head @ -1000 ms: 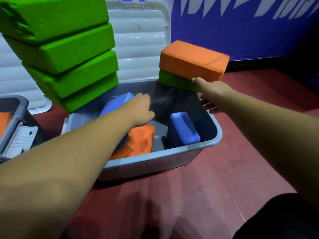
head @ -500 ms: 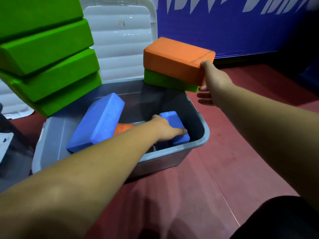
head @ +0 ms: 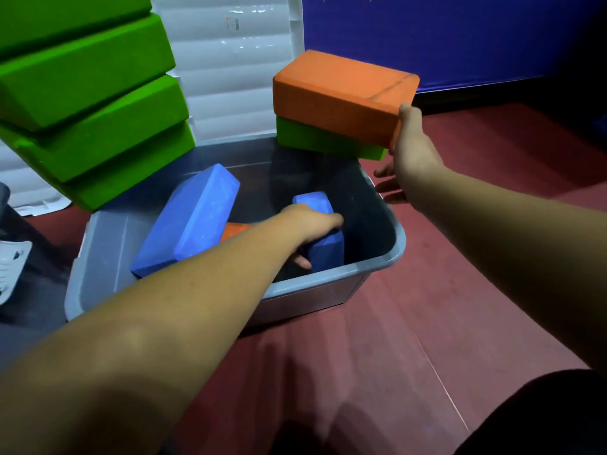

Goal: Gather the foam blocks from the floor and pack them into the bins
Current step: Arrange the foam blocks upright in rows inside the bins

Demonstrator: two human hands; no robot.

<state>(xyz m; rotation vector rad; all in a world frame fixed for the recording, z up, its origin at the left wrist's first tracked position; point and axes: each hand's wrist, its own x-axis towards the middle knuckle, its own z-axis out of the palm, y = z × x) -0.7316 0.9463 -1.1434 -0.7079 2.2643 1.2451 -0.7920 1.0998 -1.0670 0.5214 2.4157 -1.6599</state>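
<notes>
Inside the grey bin (head: 392, 256), the left hand (head: 307, 224) gripped a small blue block (head: 326, 247). Above its far right corner, the right hand (head: 412, 152) clamped an orange block (head: 338, 93) stacked on a green block (head: 322, 139).

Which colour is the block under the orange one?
Green; the lower block shows best in the head view.

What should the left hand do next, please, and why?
Probably lay the upright blue block flat: the left hand grips it, and the right hand holds an orange block on a green block above the bin, needing room.
</notes>
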